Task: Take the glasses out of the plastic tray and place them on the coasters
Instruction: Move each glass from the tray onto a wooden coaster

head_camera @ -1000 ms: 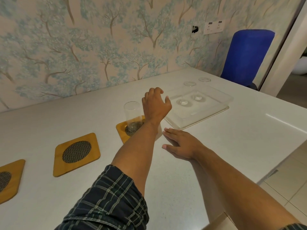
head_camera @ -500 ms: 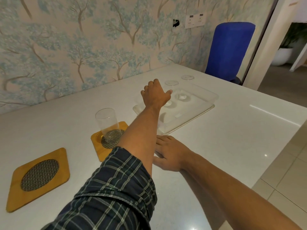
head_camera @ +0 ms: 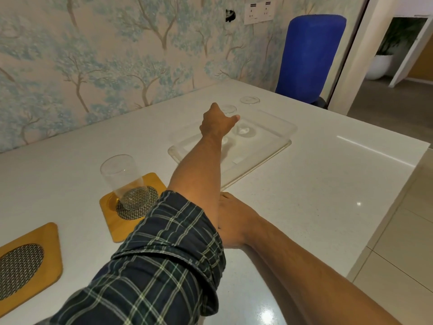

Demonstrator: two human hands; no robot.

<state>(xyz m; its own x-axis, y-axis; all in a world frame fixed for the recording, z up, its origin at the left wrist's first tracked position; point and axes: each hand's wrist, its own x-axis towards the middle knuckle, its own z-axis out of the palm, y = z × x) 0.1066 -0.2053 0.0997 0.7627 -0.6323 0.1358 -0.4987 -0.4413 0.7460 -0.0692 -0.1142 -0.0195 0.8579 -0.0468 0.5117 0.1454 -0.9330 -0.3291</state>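
Here the left hand [head_camera: 216, 123] reaches over the tray [head_camera: 264, 158].

— How's the feed on your end?

— I see a warm, even indoor light, moderately bright. Glare streaks across the white table [head_camera: 351, 184] near its right edge, and small bright specular spots sit low near the bottom edge and on the floor tiles [head_camera: 398, 266].

— Shadows?

— Soft ones only. I see a faint one under the left hand [head_camera: 216, 124] on the clear plastic tray [head_camera: 269, 158], which nearly washes out against the tabletop.

— Sharpness?

— Slightly soft overall, with the wallpaper [head_camera: 93, 66] smeared. I notice wide-angle bending: the table edges and the doorframe [head_camera: 351, 55] lean, and the plaid sleeve [head_camera: 152, 266] looms large
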